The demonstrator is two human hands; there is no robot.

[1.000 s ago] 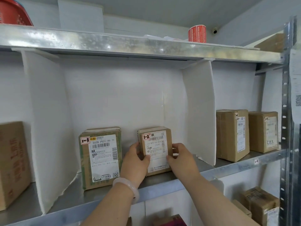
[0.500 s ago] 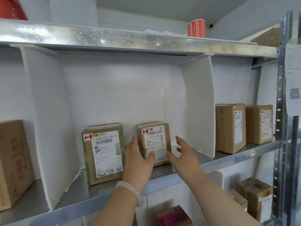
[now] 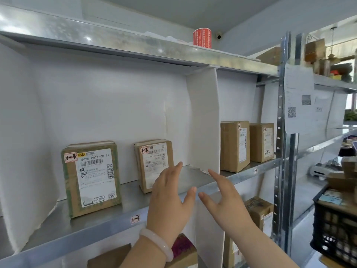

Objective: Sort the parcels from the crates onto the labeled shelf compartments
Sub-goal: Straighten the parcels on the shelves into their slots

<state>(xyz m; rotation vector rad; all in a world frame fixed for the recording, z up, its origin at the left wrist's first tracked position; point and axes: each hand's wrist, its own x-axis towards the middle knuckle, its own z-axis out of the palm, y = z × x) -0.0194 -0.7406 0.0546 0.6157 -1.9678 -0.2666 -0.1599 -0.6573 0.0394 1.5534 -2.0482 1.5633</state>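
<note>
**Finishing a drop at slot 1-3, hands off**

On the L of the middle slot, a big parcel (image 3: 91, 177) w/ a 1-3 tag stands up on the metal shelf (image 3: 58, 225). Near it, to the R, stands the small parcel (image 3: 152, 163). Its tag looks like 1-2, tho the shelf sticker (image 3: 135, 219) says 1-3.

Our left hand (image 3: 170, 202) is in front of it w/ straight fingers, gripping nothing. We can't tell if it touches the box. Our right hand (image 3: 224, 204) is apart from it, spread out and bare too. So we think this drop is done.

Past the white divider (image 3: 204, 120), the next slot holds a tall brown box (image 3: 234, 146) and a shorter brown box (image 3: 261, 142), side by side. Far R sits a black crate (image 3: 336, 225) w/ more parcels in it.

Next move, we guess: go R to the crate, pick one parcel, read its tag, and find the same no. on the shelf.
</note>
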